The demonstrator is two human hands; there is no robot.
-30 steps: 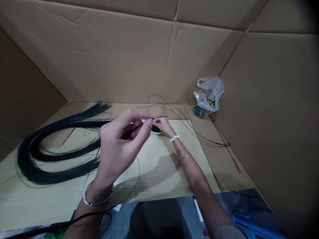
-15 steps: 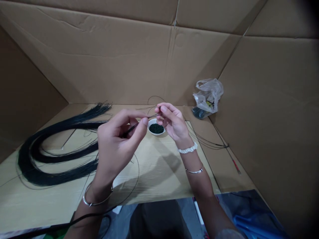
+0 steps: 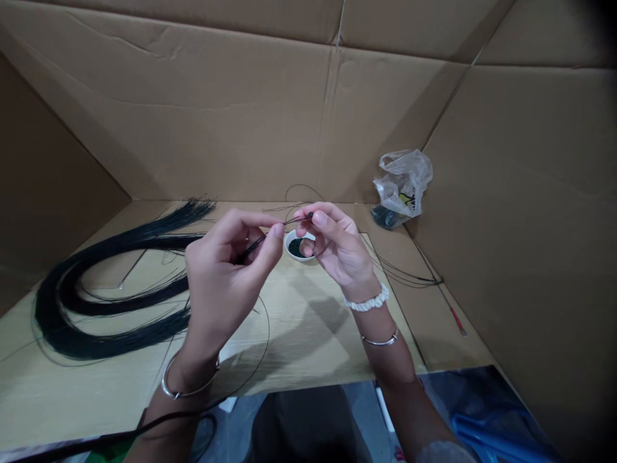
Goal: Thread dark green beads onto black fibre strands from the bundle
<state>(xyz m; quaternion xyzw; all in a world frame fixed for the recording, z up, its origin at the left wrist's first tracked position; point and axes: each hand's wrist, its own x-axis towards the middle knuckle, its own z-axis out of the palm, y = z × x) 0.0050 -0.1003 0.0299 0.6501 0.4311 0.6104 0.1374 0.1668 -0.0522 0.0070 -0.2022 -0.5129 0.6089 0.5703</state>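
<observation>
My left hand (image 3: pixel 231 257) is closed in a pinch on thin dark wires (image 3: pixel 292 220), which run through its palm and out past the thumb. To its right, my right hand (image 3: pixel 343 251) pinches the wires' far end between thumb and forefinger, where a small dark bead-like bit (image 3: pixel 310 215) shows. Its other fingers are loosely curled. Behind and below the fingertips stands a small white bowl (image 3: pixel 288 251) of tiny dark green beads, partly covered by the right fingers.
A thick curved bundle of dark wires (image 3: pixel 62 321) lies on the left of the wooden board (image 3: pixel 299 341). Several loose wires and a thin red-tipped tool (image 3: pixel 457 319) lie at right. A clear plastic bag (image 3: pixel 405 183) sits by the cardboard walls (image 3: pixel 231 128).
My right hand has shifted slightly right and down, and its lower fingers now curl in front of the bowl. The dark bit at its fingertips shows more. My left hand has barely moved.
</observation>
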